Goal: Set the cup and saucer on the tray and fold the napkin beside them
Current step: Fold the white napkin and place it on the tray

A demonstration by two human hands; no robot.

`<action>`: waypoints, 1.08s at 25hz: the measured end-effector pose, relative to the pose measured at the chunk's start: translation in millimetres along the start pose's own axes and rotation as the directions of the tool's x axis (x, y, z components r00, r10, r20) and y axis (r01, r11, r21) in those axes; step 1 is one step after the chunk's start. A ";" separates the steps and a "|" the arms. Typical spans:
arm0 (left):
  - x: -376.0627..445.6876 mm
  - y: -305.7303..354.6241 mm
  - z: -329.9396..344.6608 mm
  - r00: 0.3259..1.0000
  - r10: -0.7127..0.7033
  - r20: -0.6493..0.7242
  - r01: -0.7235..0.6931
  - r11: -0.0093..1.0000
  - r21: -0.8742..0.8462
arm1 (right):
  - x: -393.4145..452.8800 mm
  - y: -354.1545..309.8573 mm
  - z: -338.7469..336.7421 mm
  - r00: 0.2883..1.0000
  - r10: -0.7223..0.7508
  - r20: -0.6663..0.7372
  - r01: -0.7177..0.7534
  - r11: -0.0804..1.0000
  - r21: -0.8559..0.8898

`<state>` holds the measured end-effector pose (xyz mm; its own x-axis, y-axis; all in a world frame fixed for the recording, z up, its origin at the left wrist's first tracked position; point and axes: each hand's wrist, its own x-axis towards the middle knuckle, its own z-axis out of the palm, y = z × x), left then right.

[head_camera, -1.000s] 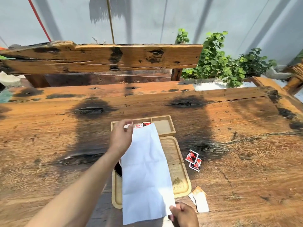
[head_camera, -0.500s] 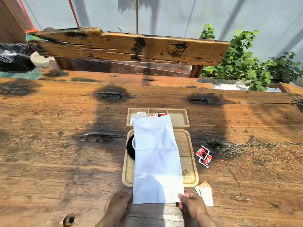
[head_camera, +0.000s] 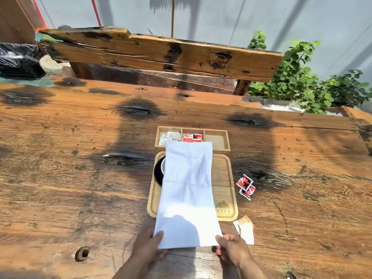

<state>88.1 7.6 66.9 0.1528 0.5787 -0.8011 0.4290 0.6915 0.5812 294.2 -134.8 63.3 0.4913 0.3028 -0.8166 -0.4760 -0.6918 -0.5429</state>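
Note:
A long white napkin [head_camera: 187, 194] lies lengthwise over the wooden tray [head_camera: 223, 172], its near end hanging past the tray's front edge. My left hand [head_camera: 148, 245] pinches the napkin's near left corner and my right hand [head_camera: 231, 249] pinches the near right corner. At the tray's left side, a black saucer [head_camera: 158, 172] with a white cup [head_camera: 163, 165] on it peeks out from under the napkin; most of both is hidden.
A three-part wooden box [head_camera: 216, 138] with sachets stands just beyond the tray. Two red sachets [head_camera: 246, 186] lie right of the tray, and a torn packet [head_camera: 244, 228] rests by my right hand. A bench backrest [head_camera: 161, 53] and plants [head_camera: 298, 81] stand behind the table.
My left hand left the napkin's far end and came down to its near left corner. The napkin settled flat over the tray. My view tilted further down.

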 end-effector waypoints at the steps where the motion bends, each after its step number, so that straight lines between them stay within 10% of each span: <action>1: -4.8 0.0 -1.2 0.999 0.028 -0.020 -0.027 1.000 0.015 | -3.7 -0.8 -0.2 1.000 -0.007 0.007 0.007 1.000 0.023; 9: -45.3 19.7 -18.2 0.927 0.365 0.083 -0.357 0.929 -0.098 | -29.7 -22.6 -21.6 0.960 -0.149 0.235 0.083 0.960 0.269; 15: -70.3 54.0 -37.9 0.800 0.392 0.455 -0.396 0.914 -0.092 | -43.0 -52.7 -53.7 0.848 -0.429 0.312 0.325 0.885 0.332; 21: -96.4 78.1 -28.5 0.743 0.627 0.232 -0.665 0.729 0.160 | -56.2 -66.6 -63.4 0.717 -0.687 0.119 0.671 0.726 0.151; 27: -102.3 70.0 -23.8 0.664 0.681 0.309 -0.748 0.601 0.283 | -67.1 -60.7 -66.0 0.715 -0.680 0.164 0.660 0.733 0.163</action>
<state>81.3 7.2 192.9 0.6687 0.7214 -0.1800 0.3952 -0.1398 0.9079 338.3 -156.4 164.0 0.5555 0.7942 -0.2463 -0.1434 -0.2003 -0.9692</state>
